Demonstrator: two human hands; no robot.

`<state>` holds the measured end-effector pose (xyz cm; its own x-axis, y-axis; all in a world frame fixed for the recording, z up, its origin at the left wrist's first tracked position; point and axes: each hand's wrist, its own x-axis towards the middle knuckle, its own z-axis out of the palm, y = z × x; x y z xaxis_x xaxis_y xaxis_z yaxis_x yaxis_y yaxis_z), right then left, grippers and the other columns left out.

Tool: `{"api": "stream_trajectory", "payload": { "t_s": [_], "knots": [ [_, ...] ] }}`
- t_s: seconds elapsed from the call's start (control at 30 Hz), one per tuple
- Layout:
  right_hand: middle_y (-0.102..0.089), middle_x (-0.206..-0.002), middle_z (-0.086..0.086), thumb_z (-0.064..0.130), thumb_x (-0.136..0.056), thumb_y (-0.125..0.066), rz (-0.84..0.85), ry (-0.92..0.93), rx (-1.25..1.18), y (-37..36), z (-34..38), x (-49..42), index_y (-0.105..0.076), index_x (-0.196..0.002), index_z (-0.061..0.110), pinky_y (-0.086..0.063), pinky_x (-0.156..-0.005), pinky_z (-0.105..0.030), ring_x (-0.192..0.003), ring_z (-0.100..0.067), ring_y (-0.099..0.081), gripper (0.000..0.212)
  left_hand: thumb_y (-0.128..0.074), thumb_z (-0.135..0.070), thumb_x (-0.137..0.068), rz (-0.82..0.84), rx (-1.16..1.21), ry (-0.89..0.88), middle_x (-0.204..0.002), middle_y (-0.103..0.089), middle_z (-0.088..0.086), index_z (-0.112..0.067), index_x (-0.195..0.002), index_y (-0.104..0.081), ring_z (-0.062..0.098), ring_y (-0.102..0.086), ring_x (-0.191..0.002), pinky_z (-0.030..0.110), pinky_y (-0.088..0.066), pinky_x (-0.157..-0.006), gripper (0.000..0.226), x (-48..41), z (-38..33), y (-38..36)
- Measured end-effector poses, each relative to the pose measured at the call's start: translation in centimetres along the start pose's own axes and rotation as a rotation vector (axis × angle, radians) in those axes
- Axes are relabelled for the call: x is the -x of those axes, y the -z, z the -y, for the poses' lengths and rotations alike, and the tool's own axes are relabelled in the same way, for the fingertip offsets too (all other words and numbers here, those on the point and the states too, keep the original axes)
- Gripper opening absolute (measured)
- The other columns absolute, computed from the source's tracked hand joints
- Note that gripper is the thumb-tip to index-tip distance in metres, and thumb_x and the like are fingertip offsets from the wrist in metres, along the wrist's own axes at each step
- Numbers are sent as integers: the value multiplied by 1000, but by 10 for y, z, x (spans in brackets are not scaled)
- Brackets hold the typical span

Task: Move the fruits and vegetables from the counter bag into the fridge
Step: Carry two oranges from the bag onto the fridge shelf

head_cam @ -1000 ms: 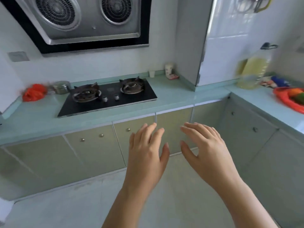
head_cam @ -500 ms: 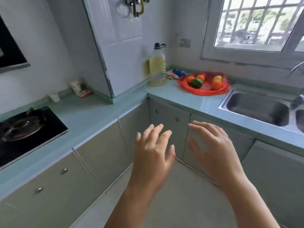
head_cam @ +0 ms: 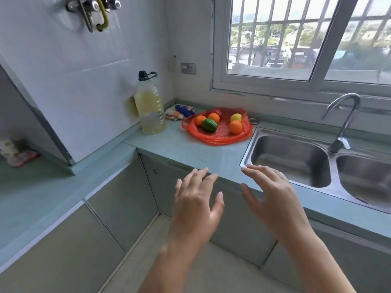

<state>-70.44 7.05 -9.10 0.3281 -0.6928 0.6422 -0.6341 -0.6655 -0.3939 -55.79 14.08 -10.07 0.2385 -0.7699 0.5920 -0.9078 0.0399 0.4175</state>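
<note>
- The counter (head_cam: 186, 149) runs in an L along two walls. Its left and right ends are cut off by the frame edges.
- The window (head_cam: 273, 60) sits above the counter. Its top and right side are cut off, and the scene behind the bars is blurred.
- The sink (head_cam: 285, 157) has two basins. The right basin is cut off at the frame edge. The tap (head_cam: 343, 115) stands behind the divider.
- The left hand (head_cam: 196, 206) and right hand (head_cam: 273, 197) hover side by side in front of the counter edge, palms down, fingers spread and relaxed, holding nothing. Both forearms leave the frame at the bottom.
- The bottle (head_cam: 150, 106) stands upright in the corner, about half full of yellow liquid, just left of the bag.
- The bag (head_cam: 220, 140) is red plastic, lying open and flat on the counter between the bottle and the sink.
- In the bag lie three oranges (head_cam: 235, 127), one yellow fruit (head_cam: 236, 117) and one green vegetable (head_cam: 209, 125), all uncovered. Two oranges touch the green vegetable on the left; the third lies on the right, next to the yellow fruit.
- A blue and patterned item (head_cam: 182, 111) behind the bag is too blurred to identify.
- Metal utensils (head_cam: 93, 11) on the wall are cut off at the top.
- A packet (head_cam: 14, 153) at the left edge is blurred.
</note>
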Motion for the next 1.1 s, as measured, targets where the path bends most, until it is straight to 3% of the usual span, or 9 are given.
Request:
{"api": "stream_trajectory", "payload": {
  "t_s": [0.3,0.47,0.63,0.83,1.0,1.1],
  "knots": [
    [-69,-103,-7,24,-75,-60,32,-26,57,-93,-27,-85,-69,-103,10,-50,-83,-49,-92,-31,-63,32,-41,-37,-80,90,57,55,-120,-61,7,-15,-114,-61,27,-56,-113,50,-34,-99,45,-90,91,-57],
    [-70,-99,-6,23,-76,-60,18,-7,114,-147,-21,-157,-69,-101,9,-47,-83,-41,-91,-29,-64,30,-39,-38,-82,139,84,29,-123,-59,6,-14,-119,-58,25,-53,-116,41,-31,-100,48,-157,151,-77],
    [-68,-104,-4,24,-78,-59,57,-26,81,-201,-21,-219,-68,-104,13,-50,-85,-48,-98,-28,-62,30,-37,-38,-82,179,103,10,-122,-60,6,-12,-121,-56,23,-53,-116,39,-37,-98,50,-218,209,-99],
    [-68,-103,-6,11,-74,-74,91,-128,131,-240,-56,-249,-68,-105,10,-49,-85,-46,-96,-30,-62,32,-38,-37,-83,268,164,32,-124,-57,5,-11,-125,-53,21,-51,-117,29,-30,-98,52,-259,249,-141],
    [-69,-102,-8,11,-74,-74,103,-218,151,-270,-96,-276,-68,-104,10,-47,-81,-40,-94,-31,-63,31,-48,-27,-83,291,212,19,-128,-55,6,-11,-127,-52,22,-48,-121,33,-32,-101,47,-299,272,-183],
    [-68,-102,-9,10,-73,-75,107,-261,138,-293,-127,-295,-68,-104,9,-48,-80,-43,-92,-33,-63,31,-44,-33,-84,295,226,13,-129,-54,6,-12,-127,-52,21,-46,-121,32,-31,-102,49,-330,285,-211]
  ]
}}
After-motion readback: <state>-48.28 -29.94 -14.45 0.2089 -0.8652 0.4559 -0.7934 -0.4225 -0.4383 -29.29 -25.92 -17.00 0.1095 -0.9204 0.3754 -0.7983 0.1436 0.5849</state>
